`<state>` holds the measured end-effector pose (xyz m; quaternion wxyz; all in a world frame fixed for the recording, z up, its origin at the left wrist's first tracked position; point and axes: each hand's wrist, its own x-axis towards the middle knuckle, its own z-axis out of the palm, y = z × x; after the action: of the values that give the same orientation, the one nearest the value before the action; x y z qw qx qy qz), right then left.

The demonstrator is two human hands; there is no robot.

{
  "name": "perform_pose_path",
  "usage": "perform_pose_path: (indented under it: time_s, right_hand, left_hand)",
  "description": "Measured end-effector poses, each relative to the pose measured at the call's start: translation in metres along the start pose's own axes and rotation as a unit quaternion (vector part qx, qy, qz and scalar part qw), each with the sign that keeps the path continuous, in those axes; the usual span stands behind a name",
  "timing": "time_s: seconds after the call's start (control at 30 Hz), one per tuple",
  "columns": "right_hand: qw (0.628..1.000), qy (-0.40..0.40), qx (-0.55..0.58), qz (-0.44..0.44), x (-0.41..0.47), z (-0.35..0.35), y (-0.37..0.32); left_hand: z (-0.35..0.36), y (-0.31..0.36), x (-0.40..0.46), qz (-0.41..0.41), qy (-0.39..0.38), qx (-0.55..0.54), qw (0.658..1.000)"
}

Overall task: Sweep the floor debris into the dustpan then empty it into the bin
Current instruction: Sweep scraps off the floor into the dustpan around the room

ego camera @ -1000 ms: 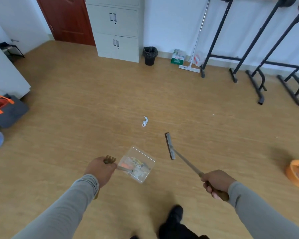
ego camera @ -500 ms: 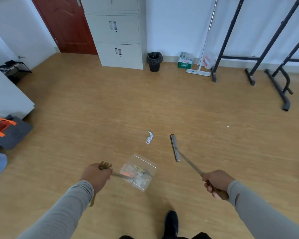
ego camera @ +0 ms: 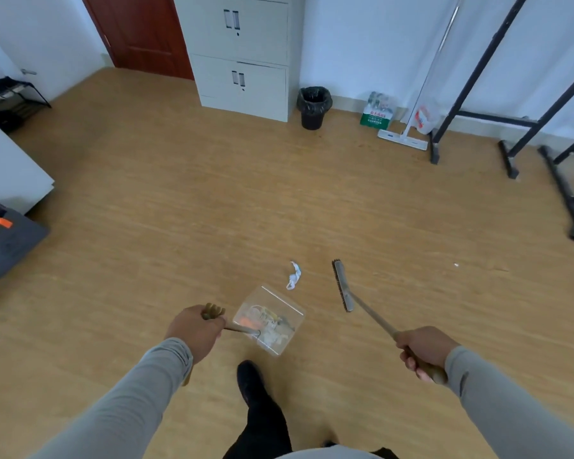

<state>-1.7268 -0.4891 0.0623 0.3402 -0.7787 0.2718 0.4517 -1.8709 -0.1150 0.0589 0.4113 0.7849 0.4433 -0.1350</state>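
My left hand (ego camera: pixel 194 329) grips the wooden handle of a clear plastic dustpan (ego camera: pixel 269 319), held just above the floor with some scraps lying in it. My right hand (ego camera: pixel 423 346) grips the handle of a small broom (ego camera: pixel 343 285), whose brush head hangs to the right of the dustpan. A crumpled white scrap of paper (ego camera: pixel 294 275) lies on the wooden floor between the dustpan's front edge and the brush head. A black bin (ego camera: pixel 313 107) with a dark liner stands by the far wall, next to the cabinet.
A grey cabinet (ego camera: pixel 246 58) and a red door (ego camera: pixel 143 31) are at the back. A flat mop (ego camera: pixel 403 138) and black metal racks (ego camera: pixel 511 127) stand at the right. A dark box with orange straps (ego camera: pixel 7 240) sits left. A tiny white speck (ego camera: pixel 456 265) lies right.
I have stepped forward: the bin, cabinet and white scrap appear closer. The dustpan and broom keep their places relative to my hands, and the orange basin at right has left the view.
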Motion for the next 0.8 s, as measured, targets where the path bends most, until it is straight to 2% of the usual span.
perform_pose_path:
  time_s: [0.27,0.47,0.63,0.8]
  right_hand:
    - [0.998,0.013,-0.046,0.044,0.031,0.034,-0.116]
    - [0.993,0.024,-0.11,0.025,0.053,0.046,-0.174]
    - [0.983,0.021,-0.18,0.01,0.082,0.046,-0.221]
    - [0.979,0.024,-0.203,-0.017,0.116,0.038,-0.254]
  left_hand:
    - [-0.028,0.013,0.11,0.002,-0.061,0.025,0.998]
    - [-0.026,0.021,0.161,-0.004,-0.086,0.037,0.996]
    - [-0.016,0.026,0.186,-0.028,-0.077,0.029,0.996]
    - [-0.001,0.041,0.214,-0.047,-0.077,0.029,0.995]
